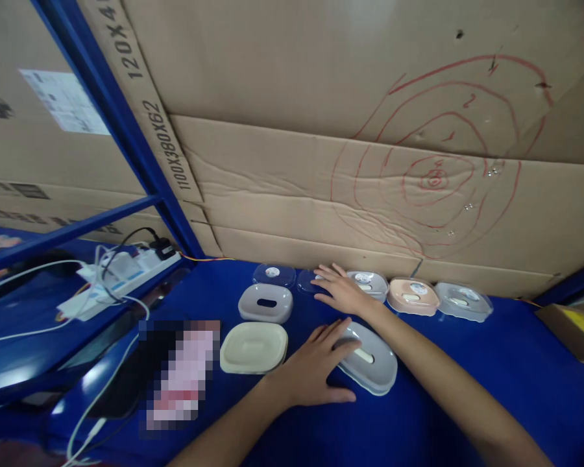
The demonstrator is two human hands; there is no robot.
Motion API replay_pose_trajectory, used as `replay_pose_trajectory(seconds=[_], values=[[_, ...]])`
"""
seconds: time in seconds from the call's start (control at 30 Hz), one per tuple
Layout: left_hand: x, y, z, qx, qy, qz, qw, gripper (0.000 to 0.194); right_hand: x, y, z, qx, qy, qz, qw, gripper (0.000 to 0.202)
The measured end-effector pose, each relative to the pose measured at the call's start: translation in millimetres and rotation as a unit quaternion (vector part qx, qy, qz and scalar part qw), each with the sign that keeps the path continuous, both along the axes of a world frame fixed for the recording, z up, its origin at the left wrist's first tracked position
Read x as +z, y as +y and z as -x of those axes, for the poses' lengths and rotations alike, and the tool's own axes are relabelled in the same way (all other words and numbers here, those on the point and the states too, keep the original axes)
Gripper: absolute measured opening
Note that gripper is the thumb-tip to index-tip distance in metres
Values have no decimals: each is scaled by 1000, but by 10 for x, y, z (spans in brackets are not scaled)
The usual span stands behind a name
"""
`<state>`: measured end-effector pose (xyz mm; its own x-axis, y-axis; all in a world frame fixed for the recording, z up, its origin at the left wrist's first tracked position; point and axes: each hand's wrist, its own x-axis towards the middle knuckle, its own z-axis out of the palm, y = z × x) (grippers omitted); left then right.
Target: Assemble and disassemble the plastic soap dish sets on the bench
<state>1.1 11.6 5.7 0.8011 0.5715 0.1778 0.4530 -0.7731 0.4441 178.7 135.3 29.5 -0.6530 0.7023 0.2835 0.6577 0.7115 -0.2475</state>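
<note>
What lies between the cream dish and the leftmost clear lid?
A slotted pale grey dish, in the head view: behind the cream dish, in front of the clear lid.

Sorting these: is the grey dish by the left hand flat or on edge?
Flat: the grey dish lies on the blue table, slotted face upward.

Location type: workshop or storeroom, exact kind not determinable. Indicators: a blue surface (316, 438) with a blue metal frame (97, 78) at its back left corner; reused carton board (253, 78), bearing printed dimensions (169, 146) and hand-drawn red rings (434, 180), walling the back edge; a cable-laden power strip (82, 307) toward the left edge; a cardboard box (559, 327) at the right edge
</note>
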Motion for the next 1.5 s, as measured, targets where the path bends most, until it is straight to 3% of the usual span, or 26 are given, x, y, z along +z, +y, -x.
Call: replay_pose_trajectory(seconds=[0.17,0.33,0.47,0.53,0.63,0.8,0.87,0.93,1.03,1.07,1.17,1.27,1.37,1.5], values=[[-87,47,58,44,-14,36,998,78,39,-853,-368,-14,25,27,999,55],[-134,108,97,55,-40,86,994,84,-197,-1662,-829,-57,-10,56,997,92],[-78,112,75,44,-53,131,989,111,-404,-1877,-929,-86,48,53,994,74],[-29,96,80,42,-56,152,986,123,-422,-1885,-917,-66,96,57,992,66],[21,69,86,42,-50,169,983,126,-374,-1856,-906,-50,139,53,988,62],[66,31,76,40,-16,141,989,132,-323,-1825,-972,-57,160,38,985,54],[104,-57,122,49,-3,111,993,129,-331,-1819,-1022,-72,152,32,985,55],[108,-239,201,70,11,74,995,114,-332,-1794,-1076,-91,135,26,986,57],[-94,-633,295,126,24,-8,992,83,-302,-1679,-1129,-106,97,22,989,55],[-226,-759,304,144,32,-95,984,83,-283,-1613,-1126,-100,82,22,991,53],[-681,-1011,277,102,65,-316,941,70,-219,-1336,-1022,-63,38,25,997,50],[-952,-1079,248,109,60,-403,907,43,-186,-1006,-759,-22,2,30,999,53],[-951,-1065,254,118,45,-422,898,53,-204,-739,-408,6,-21,29,999,57],[-786,-1029,244,137,41,-400,905,59,-201,-525,-138,8,-18,6,1000,67]])
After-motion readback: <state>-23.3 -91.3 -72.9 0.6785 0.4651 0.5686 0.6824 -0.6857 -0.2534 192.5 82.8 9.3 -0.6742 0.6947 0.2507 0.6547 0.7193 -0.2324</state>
